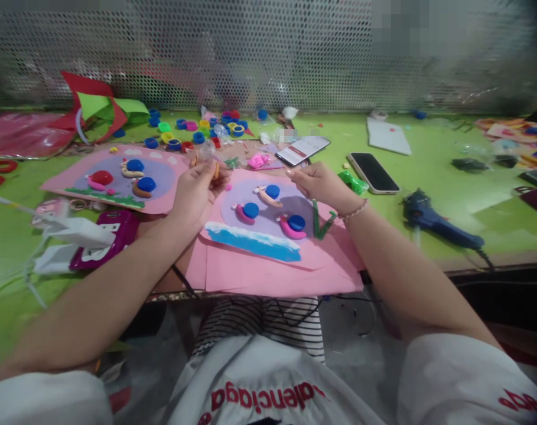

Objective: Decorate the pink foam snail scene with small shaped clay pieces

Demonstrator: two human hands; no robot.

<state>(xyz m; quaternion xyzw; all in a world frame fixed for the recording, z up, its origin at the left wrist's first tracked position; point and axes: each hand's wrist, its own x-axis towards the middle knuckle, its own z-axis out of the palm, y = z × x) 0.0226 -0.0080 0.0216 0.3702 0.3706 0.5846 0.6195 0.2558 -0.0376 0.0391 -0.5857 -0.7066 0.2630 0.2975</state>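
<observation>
My left hand (196,192) is closed in a pinch around a small orange-yellow piece (216,170), perhaps modelling clay. At the upper right of the pink craft sheet (268,277), my right hand (319,184) has its fingertips pressed together; whatever they hold is too small to make out. On the sheet's purple oval (262,227) are three clay snails with blue bottle-cap shells: a beige one (268,195), a pink one (246,213) and a brighter pink one (292,227). A blue and white clay strip (254,242) runs along the lower edge. Green clay strips (322,221) stand by my right wrist.
A similar snail picture (171,203) lies left. Around it are a purple power strip (106,239) with white plugs and red scissors (0,173). Bottle caps (198,137) scatter behind. Two phones (303,150) (373,172) and a blue glue gun (441,221) lie right.
</observation>
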